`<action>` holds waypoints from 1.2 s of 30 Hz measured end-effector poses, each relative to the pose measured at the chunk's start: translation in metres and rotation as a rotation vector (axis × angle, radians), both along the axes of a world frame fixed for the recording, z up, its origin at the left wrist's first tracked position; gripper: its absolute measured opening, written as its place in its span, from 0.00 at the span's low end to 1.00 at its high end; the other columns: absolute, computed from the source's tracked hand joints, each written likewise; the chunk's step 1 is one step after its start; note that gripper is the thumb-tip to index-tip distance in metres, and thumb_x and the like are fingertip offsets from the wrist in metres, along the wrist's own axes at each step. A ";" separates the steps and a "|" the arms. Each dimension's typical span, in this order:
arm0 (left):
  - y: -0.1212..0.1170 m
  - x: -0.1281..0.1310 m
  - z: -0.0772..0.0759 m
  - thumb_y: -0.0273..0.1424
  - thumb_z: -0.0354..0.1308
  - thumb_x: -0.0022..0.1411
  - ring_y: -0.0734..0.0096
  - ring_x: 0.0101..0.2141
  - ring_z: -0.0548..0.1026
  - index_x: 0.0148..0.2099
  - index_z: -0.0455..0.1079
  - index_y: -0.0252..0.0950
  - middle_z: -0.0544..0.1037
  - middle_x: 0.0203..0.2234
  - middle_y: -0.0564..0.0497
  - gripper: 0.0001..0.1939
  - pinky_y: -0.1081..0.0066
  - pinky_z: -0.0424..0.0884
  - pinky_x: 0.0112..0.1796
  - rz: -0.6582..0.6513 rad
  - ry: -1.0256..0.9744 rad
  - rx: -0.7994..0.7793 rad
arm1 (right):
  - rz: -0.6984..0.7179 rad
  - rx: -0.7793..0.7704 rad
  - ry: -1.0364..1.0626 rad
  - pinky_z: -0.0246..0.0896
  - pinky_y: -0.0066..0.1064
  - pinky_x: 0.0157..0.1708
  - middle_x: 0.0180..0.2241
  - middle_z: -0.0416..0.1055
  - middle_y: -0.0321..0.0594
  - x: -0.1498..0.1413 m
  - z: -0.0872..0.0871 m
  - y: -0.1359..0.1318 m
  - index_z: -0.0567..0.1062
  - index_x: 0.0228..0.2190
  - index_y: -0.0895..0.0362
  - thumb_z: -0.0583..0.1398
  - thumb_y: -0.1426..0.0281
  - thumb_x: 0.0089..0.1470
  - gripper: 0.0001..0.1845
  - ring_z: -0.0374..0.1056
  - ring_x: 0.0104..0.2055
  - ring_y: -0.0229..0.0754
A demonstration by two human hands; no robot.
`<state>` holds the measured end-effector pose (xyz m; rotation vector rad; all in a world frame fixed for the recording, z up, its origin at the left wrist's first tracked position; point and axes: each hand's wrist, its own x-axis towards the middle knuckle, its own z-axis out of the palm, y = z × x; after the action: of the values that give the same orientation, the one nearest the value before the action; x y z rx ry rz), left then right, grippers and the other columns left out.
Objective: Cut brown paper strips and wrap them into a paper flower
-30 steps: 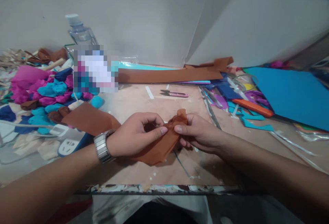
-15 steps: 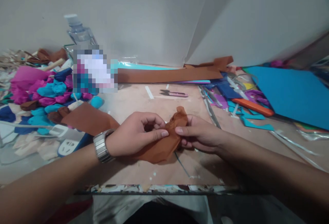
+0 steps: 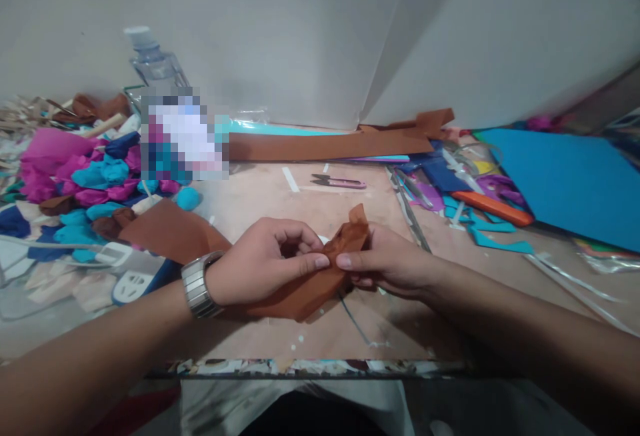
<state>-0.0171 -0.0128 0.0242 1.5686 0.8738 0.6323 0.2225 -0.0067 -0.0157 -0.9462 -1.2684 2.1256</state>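
Between my hands is a strip of brown crepe paper [image 3: 300, 299], gathered and crumpled at its upper end and flat lower down. My left hand [image 3: 273, 256], with a metal watch band at the wrist, pinches the gathered part between thumb and fingers. My right hand [image 3: 385, 259] grips the same paper from the other side, its thumb pressed on the folds. Both thumb tips nearly meet. The fingers behind the paper are partly hidden. Another brown paper piece [image 3: 173, 233] lies beyond my left wrist.
Thread snips [image 3: 340, 182] lie beyond my hands. A long brown strip [image 3: 320, 147] stretches along the back. Pink and blue crumpled paper pieces [image 3: 100, 173], a power strip [image 3: 137, 279] and a bottle [image 3: 157, 66] stand left. An orange utility knife [image 3: 493, 208] and blue sheet [image 3: 575, 183] lie right.
The gathered top of the brown paper has turned slightly to the right and bunched more. My right thumb has slid a little left and down; my left hand stays nearly in place.
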 end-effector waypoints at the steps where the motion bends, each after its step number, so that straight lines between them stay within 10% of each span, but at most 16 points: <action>1: 0.000 0.000 0.000 0.36 0.68 0.65 0.78 0.29 0.67 0.37 0.76 0.32 0.73 0.26 0.54 0.12 0.77 0.64 0.31 0.000 -0.001 -0.002 | 0.006 0.004 -0.004 0.40 0.22 0.14 0.19 0.65 0.28 0.001 0.000 0.000 0.77 0.33 0.58 0.75 0.59 0.50 0.19 0.54 0.16 0.28; 36: -0.002 0.002 -0.001 0.38 0.64 0.68 0.74 0.32 0.70 0.37 0.76 0.32 0.77 0.30 0.51 0.13 0.74 0.67 0.35 0.021 -0.028 0.025 | -0.017 0.071 0.007 0.47 0.21 0.16 0.18 0.62 0.25 -0.006 0.003 -0.003 0.71 0.29 0.58 0.75 0.57 0.50 0.23 0.54 0.17 0.27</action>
<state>-0.0154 -0.0145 0.0234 1.5706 0.8652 0.6809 0.2165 -0.0095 -0.0128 -0.9158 -1.3182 2.0551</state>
